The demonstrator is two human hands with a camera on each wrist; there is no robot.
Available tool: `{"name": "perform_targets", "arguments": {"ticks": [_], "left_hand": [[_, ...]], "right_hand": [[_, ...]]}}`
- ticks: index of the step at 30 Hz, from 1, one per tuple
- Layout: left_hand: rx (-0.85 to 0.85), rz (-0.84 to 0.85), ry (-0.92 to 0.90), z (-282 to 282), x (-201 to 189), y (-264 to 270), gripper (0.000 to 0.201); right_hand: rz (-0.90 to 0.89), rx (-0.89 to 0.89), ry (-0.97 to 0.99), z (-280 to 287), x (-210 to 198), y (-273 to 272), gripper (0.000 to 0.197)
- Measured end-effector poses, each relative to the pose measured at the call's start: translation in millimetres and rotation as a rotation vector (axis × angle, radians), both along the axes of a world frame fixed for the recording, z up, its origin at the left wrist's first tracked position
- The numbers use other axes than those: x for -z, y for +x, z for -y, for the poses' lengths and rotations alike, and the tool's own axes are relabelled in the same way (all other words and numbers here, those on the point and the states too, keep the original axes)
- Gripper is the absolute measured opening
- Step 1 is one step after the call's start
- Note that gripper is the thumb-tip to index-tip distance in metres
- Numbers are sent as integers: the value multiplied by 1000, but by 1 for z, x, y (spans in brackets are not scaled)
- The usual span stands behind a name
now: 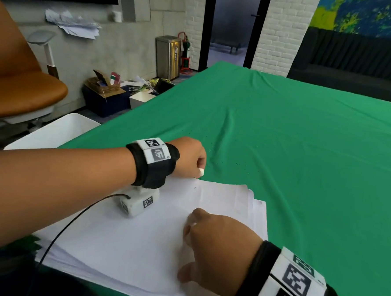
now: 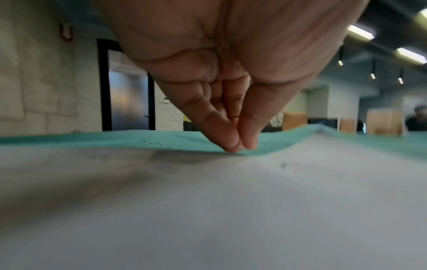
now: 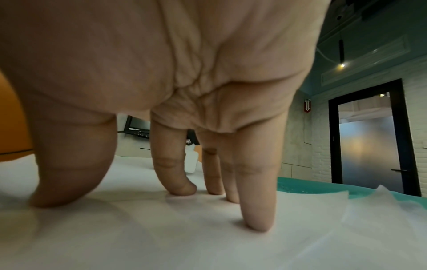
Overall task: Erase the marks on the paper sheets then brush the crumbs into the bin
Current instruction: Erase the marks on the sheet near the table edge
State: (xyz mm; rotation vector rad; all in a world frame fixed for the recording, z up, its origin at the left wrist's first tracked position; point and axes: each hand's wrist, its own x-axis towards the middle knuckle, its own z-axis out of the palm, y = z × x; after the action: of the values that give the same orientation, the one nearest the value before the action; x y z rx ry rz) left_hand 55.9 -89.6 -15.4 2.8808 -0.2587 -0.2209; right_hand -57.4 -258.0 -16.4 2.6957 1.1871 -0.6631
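Note:
A stack of white paper sheets [image 1: 138, 240] lies on the green cloth at the table's near edge. My left hand [image 1: 195, 168] is at the stack's far corner. In the left wrist view its fingers [image 2: 231, 140] are straight and held together, tips down where the paper [image 2: 208, 201] meets the cloth. It holds nothing that I can see. A small dark mark [image 1: 195, 187] sits on the top sheet beside it. Dark crumbs [image 1: 215, 149] speckle the cloth just beyond. My right hand [image 1: 197, 244] presses the sheet with spread fingertips [image 3: 256, 219]. No eraser is in view.
A white bin [image 1: 60, 128] stands off the table's left edge, near my left forearm. The green cloth [image 1: 293, 142] stretches far and right, with some wrinkles. An orange chair [image 1: 21, 96] and floor clutter are at the left, and a steel bin [image 1: 168, 57] stands by the wall.

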Motion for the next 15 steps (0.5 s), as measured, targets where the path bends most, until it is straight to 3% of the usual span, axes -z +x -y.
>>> {"name": "perform_targets", "arguments": {"ticks": [3,7,15], "left_hand": [[11,-94,-191,-3,-7,-8,7],[143,-260,-78,4,1,-32,9],[77,-79,137,17,-1,-7,11]], "right_hand": [[-5,6,-4,0,1,1,53],[8,-5,-8,0,3,1,53],[9,-2,6,-1,3,-1,53]]}}
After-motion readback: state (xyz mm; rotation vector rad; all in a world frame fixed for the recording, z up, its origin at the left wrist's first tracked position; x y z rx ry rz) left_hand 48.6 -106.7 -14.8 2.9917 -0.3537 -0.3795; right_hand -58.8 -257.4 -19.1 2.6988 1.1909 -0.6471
